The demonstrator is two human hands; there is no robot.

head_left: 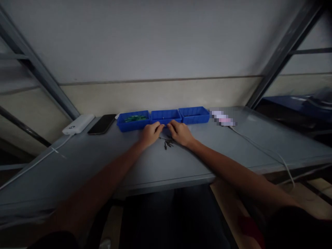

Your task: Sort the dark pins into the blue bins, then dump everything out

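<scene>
My left hand [151,134] and my right hand [181,132] meet in front of the middle blue bin [166,115], fingertips a short gap apart. Both have thumb and fingers pinched together; whatever lies between them is too small and dim to name. Just below and between the hands, several small dark screw-like pieces [168,143] lie loose on the grey table [155,169]. To the left stands a blue bin [133,127] with green pieces [136,118] in it. A third blue bin [194,119] adjoins on the right; its contents cannot be made out.
Left of the bins lie a black phone [102,124] and a white power bank [78,124] with a cable. A blurred-out device [222,118] with a white cable [255,145] lies at the right. Behind the table rises a wall [166,95], with metal posts [278,64] at both sides.
</scene>
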